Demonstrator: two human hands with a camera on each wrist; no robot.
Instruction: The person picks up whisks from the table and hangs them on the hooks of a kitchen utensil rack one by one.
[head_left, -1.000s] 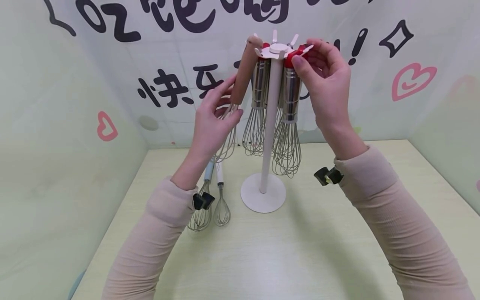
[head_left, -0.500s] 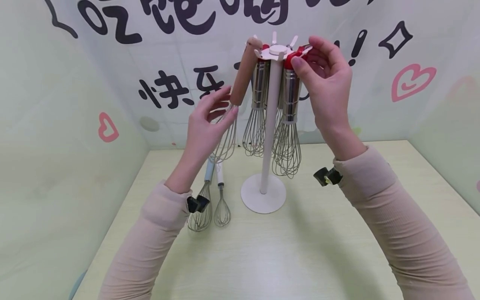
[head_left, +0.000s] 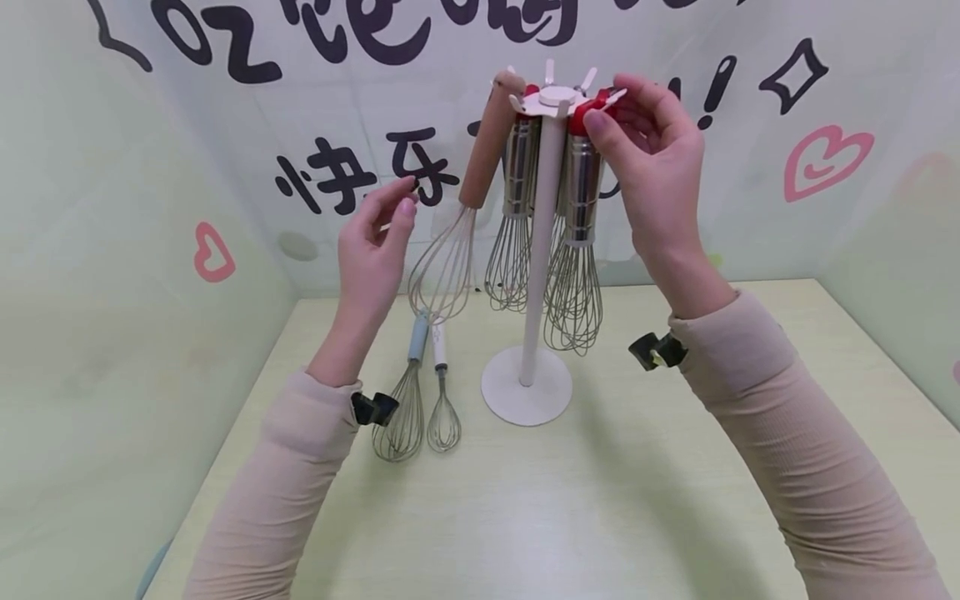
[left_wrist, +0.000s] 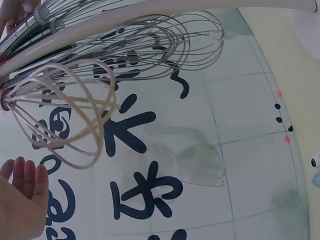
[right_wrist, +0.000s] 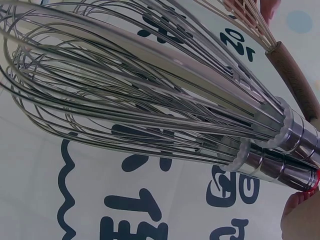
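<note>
A white stand [head_left: 534, 292] with a ring of hooks holds several hanging whisks. From its left side a whisk with a wooden handle [head_left: 487, 142] hangs aslant; its wire loops [left_wrist: 65, 117] show in the left wrist view. My left hand [head_left: 369, 262] is apart from this whisk, to its left, fingers loosely bent and holding nothing. On the right side my right hand [head_left: 663, 171] pinches the red end of a steel-handled whisk [head_left: 582, 192] at its hook. More steel-handled whisks [head_left: 519, 171] hang behind the pole, partly hidden.
Two whisks lie on the table [head_left: 600, 517] left of the stand's round base [head_left: 527, 408]: one with a light blue handle [head_left: 418, 337], a smaller one with a white handle [head_left: 440, 346]. A printed cloth wall [head_left: 337, 250] stands behind.
My left hand has let go of the wooden-handled whisk and drawn away to the left; the whisk stays hanging on the stand. My right hand keeps its place.
</note>
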